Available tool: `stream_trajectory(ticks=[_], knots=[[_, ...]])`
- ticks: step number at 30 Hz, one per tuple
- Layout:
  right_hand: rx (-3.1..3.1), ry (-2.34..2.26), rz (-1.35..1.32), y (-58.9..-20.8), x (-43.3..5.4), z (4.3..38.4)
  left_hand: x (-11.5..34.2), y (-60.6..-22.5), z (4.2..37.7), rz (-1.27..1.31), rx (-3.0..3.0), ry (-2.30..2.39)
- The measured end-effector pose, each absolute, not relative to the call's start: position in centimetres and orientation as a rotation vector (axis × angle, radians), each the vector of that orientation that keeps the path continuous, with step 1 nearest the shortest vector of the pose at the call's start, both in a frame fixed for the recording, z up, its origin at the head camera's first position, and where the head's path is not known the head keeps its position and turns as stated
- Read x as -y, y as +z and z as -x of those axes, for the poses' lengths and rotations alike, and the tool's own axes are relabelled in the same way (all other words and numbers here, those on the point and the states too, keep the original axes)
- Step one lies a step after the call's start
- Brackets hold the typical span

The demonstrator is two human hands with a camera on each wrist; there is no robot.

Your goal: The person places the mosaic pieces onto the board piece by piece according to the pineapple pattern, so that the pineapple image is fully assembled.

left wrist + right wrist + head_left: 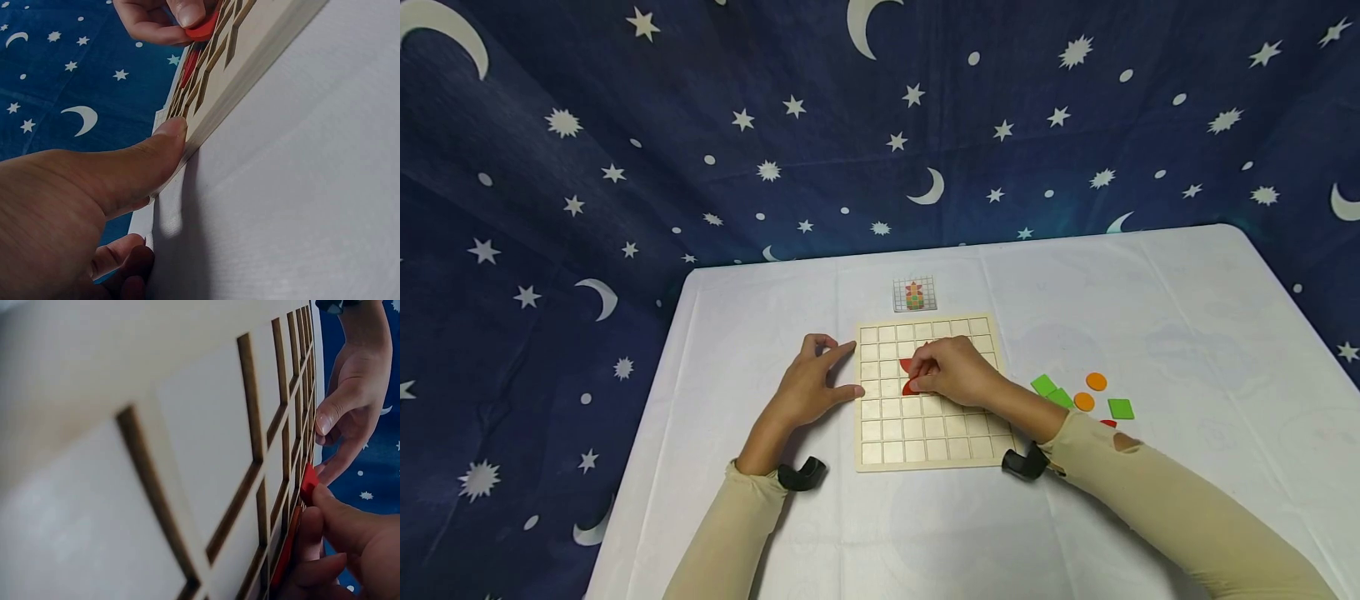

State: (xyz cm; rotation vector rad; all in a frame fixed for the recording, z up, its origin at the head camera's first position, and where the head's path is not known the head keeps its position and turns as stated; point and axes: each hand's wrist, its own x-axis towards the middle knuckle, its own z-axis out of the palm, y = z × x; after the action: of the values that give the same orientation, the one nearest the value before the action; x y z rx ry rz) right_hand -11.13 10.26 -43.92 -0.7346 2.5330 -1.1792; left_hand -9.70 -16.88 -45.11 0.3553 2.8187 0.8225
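A pale wooden grid board lies flat on the table. My left hand is at its left edge, with thumb and index finger extended against the rim; the thumb touches the edge in the left wrist view. Over the upper middle of the grid, my right hand pinches a small red piece with a curved edge between thumb and fingers. Another red piece lies on the grid just beyond it. The right fingers partly cover the red pieces.
Behind the board lies a small card printed with a coloured grid pattern. To the right are green squares, orange discs and a red piece partly behind the right sleeve. A dark blue starry cloth hangs behind the white-covered table.
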Motion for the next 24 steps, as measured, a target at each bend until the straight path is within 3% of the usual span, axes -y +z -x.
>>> stream_trajectory(ticks=[24], knots=[[-2.586,-1.120,0.736,-44.24,-10.52,11.14,16.77,-44.97,9.62,-0.349,-2.820,0.821]])
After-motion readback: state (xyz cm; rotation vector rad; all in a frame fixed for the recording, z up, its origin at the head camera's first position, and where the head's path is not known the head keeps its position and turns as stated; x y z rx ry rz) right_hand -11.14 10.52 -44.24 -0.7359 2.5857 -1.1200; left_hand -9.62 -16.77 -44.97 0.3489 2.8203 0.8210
